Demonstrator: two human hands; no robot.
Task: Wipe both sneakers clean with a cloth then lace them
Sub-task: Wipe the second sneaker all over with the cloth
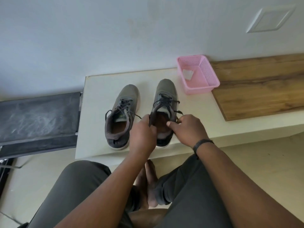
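Observation:
Two grey sneakers with dark laces stand side by side on a pale low table (95, 89), toes pointing away from me. The left sneaker (122, 116) stands alone, its lace ends loose. My left hand (143, 134) grips the left collar of the right sneaker (166, 99). On the shoe's right side, my right hand (187, 129) pinches its collar or a lace end with thumb and fingers. A whitish cloth (187, 74) lies inside the pink basket (205, 86).
The pink mesh basket stands at the table's far right, close to the right sneaker's toe. A wooden board (263, 86) lies to the right. A dark bench-like surface (37, 116) is at the left. The wall is just behind the table. My knees and bare feet are below.

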